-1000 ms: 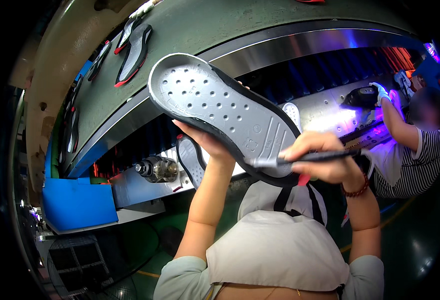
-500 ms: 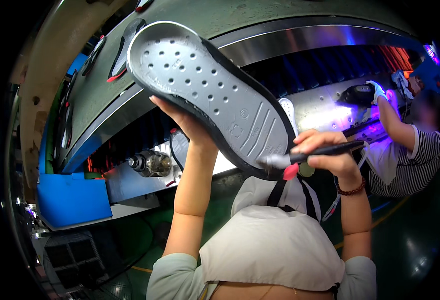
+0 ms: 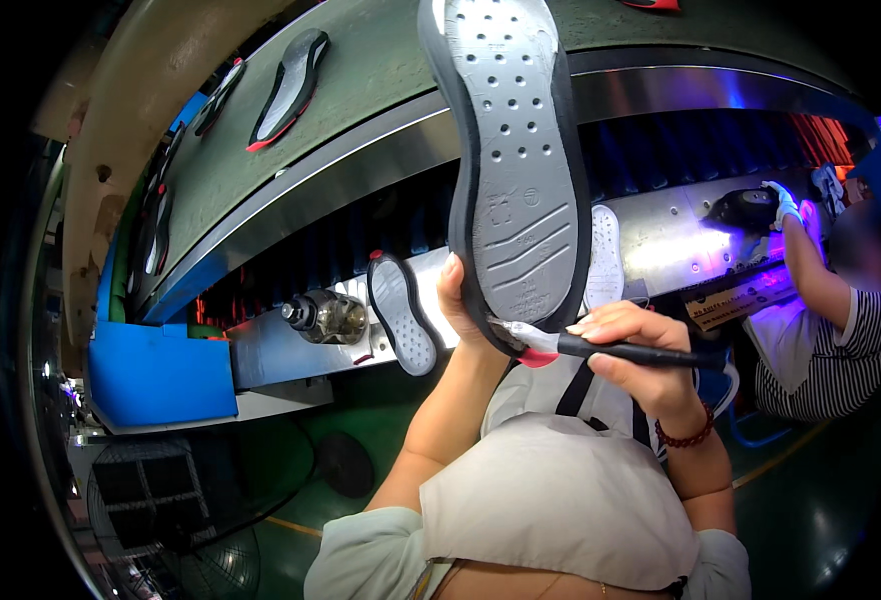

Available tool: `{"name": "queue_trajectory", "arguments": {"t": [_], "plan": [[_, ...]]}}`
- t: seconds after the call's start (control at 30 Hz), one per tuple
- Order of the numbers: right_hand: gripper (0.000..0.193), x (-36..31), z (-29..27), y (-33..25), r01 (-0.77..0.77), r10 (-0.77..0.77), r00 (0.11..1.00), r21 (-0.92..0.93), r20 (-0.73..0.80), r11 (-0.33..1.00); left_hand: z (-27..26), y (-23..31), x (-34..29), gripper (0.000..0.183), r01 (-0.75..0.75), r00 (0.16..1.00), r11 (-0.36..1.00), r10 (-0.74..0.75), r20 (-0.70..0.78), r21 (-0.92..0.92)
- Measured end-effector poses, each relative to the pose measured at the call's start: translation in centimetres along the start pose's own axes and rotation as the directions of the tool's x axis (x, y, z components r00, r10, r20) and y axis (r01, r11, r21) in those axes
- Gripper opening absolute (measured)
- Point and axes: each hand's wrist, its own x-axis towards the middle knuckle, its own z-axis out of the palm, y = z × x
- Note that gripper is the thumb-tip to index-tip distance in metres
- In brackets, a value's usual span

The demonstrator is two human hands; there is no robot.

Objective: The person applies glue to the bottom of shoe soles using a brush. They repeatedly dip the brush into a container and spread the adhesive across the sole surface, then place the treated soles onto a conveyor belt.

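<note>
A grey shoe sole (image 3: 526, 200) with a black rim, small holes and a pink toe tip is held up in front of me, its toe end towards me. My left hand (image 3: 461, 305) grips its left edge near the toe, the thumb showing and the other fingers hidden behind it. Between the fingers of my right hand (image 3: 651, 365) is the black handle of a brush (image 3: 621, 350). Its whitish bristles touch the sole's inner face at the toe edge, just above the pink tip.
More soles (image 3: 291, 90) lie on a green conveyor belt (image 3: 381, 85) beyond a metal edge. On the metal shelf below stand a glass jar (image 3: 336, 317), a black-rimmed sole (image 3: 401, 315) and a pale sole (image 3: 604, 258). A blue box (image 3: 166, 375) is at left; a co-worker (image 3: 821, 330) handles a dark shoe at right.
The sole has swung from a leftward slant to nearly upright and shifted right. My left hand has moved right with it, and the brush has moved left along the toe edge.
</note>
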Motion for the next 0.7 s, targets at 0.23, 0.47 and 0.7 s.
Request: {"name": "queue_trajectory", "arguments": {"t": [0.23, 0.47, 0.7], "plan": [[0.017, 0.5, 0.6, 0.1, 0.049, -0.044, 0.998, -0.092, 0.052, 0.995, -0.2, 0.1, 0.6, 0.067, 0.003, 0.999, 1.0, -0.003, -0.049, 0.003], [0.016, 1.2, -0.3, 0.4, -0.038, 0.035, 0.997, 0.043, 0.073, 0.998, 0.3, 0.6, 0.9, 0.049, -0.014, 0.998, 0.995, 0.008, -0.062, -0.095], [0.017, 3.1, -2.6, -1.3, 0.07, 0.005, 0.962, -0.265, 0.273, 0.962, 1.5, 1.7, 1.1, 0.047, 0.032, 0.998, 0.998, -0.029, 0.055, -0.06]]}}
